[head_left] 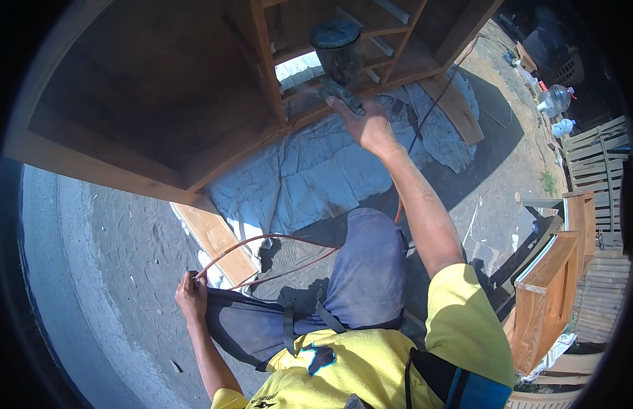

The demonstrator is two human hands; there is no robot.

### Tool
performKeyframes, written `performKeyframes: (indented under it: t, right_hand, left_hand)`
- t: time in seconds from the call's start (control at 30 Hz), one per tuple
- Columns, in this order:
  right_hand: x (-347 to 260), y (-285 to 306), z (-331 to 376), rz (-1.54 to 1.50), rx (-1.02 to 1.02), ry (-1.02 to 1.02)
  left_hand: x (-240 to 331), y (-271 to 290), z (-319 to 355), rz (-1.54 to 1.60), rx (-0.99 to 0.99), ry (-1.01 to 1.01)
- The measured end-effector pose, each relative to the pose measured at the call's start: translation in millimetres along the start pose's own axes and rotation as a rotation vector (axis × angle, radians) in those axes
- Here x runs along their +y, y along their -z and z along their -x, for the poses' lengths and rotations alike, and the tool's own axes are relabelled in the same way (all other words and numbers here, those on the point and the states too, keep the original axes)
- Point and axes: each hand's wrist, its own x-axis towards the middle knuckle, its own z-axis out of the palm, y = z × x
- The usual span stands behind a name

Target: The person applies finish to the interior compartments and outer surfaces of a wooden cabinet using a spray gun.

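My right hand [364, 124] is stretched forward and closed around a spray gun [341, 93] with a dark, paint-stained cup [337, 49] on top. The gun is at the lower frame of a large brown wooden cabinet [146, 82], by its small compartments. A faint haze shows to the left of the nozzle. Low on the left, my left hand [192, 294] grips a thin reddish air hose [262, 237] beside my knee. From there the hose loops across my legs, and part of it is hidden behind my right thigh.
A crumpled pale sheet [310, 177] lies beneath the cabinet. Wooden boards stick out at the left [218, 235] and right [456, 112]. Wooden drawers [534, 300] stand at the right, near slatted wood [594, 167]. Plastic bottles [555, 101] lie at the far right.
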Motion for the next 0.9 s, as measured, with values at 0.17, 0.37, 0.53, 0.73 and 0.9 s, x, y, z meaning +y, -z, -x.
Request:
performKeyframes:
  t: [0.17, 0.37, 0.53, 0.73, 0.9]
  right_hand:
    - [-11.8, -14.0, 2.0, -0.082, -0.158, -0.083]
    - [22.0, 1.3, -0.2, -0.009, 0.054, -0.041]
    - [75.8, 45.0, -27.4, 0.042, 0.274, -0.091]
    - [106.9, 88.6, -54.3, 0.047, 0.318, -0.252]
    - [129.5, 85.0, -49.3, 0.296, 0.608, -0.024]
  left_hand:
    - [-2.4, 0.6, -2.3, -0.012, -0.018, 0.005]
    - [-4.5, 1.8, 0.3, -0.022, -0.024, 0.025]
    - [-4.9, 3.0, 2.8, -0.035, -0.053, 0.115]
    - [-2.4, 2.8, 3.0, -0.016, -0.042, 0.079]
    - [8.8, 0.2, -3.7, -0.052, -0.049, 0.105]
